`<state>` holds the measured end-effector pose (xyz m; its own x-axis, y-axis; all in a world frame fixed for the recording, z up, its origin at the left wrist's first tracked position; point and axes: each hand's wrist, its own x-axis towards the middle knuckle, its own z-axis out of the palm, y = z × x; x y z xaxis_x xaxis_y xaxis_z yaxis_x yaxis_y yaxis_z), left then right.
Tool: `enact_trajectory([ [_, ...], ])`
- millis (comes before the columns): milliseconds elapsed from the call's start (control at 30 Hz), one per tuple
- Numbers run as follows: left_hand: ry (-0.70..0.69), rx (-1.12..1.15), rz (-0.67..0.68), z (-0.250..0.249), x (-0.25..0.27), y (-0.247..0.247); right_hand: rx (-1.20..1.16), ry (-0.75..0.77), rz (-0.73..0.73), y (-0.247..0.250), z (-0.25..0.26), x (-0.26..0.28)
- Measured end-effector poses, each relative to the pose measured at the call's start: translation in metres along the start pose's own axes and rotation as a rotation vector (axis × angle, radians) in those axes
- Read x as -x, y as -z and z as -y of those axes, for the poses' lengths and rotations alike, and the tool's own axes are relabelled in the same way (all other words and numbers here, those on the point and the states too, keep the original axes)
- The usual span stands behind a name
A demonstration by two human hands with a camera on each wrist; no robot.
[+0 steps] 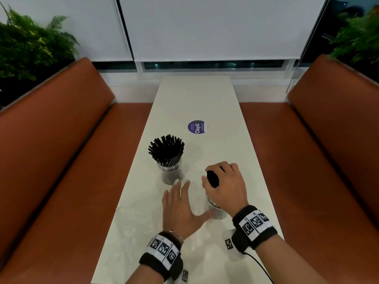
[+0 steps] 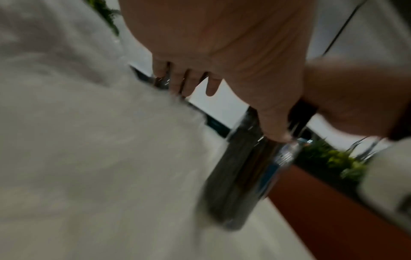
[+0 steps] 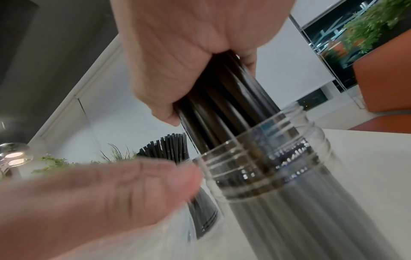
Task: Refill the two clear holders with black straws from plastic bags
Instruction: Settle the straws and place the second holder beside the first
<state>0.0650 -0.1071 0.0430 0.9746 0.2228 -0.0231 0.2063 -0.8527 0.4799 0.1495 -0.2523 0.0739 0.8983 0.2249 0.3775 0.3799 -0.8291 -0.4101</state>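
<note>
My right hand (image 1: 224, 182) grips a bundle of black straws (image 1: 212, 178) from above. In the right wrist view the straws' (image 3: 227, 109) lower ends stand inside the near clear holder (image 3: 278, 168). My right hand mostly hides that holder (image 1: 217, 211) in the head view. My left hand (image 1: 180, 203) is open with fingers spread, and its thumb touches the holder's side (image 2: 240, 176). The far clear holder (image 1: 170, 173) stands upright, packed with fanned-out black straws (image 1: 166, 151).
The holders stand on a long white table (image 1: 196, 99) with a round purple sticker (image 1: 196, 126) beyond them. A flat clear plastic bag (image 1: 133, 220) lies faintly under my left hand. Orange booth seats (image 1: 61, 150) flank the table on both sides, with plants (image 1: 26, 48) behind them.
</note>
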Motion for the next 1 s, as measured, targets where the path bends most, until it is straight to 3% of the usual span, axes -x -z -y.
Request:
enact_trajectory([
  [67,-0.031,0.136,-0.045,-0.021,-0.004,0.011,-0.027,-0.011,-0.024,-0.002,0.001,0.000],
  [233,-0.004,0.516,0.120,-0.061,-0.027,0.001,-0.073,-0.031,-0.042,-0.003,0.002,-0.002],
  [433,0.036,0.638,0.051,-0.065,-0.047,-0.037,-0.099,-0.042,-0.026,-0.002,-0.001,-0.020],
  [700,0.108,0.727,-0.043,-0.066,-0.111,-0.030,-0.119,-0.021,0.081,-0.005,-0.008,-0.093],
  [1000,0.161,0.740,0.025,-0.051,-0.147,-0.032,-0.097,0.082,0.230,-0.030,-0.014,-0.149],
])
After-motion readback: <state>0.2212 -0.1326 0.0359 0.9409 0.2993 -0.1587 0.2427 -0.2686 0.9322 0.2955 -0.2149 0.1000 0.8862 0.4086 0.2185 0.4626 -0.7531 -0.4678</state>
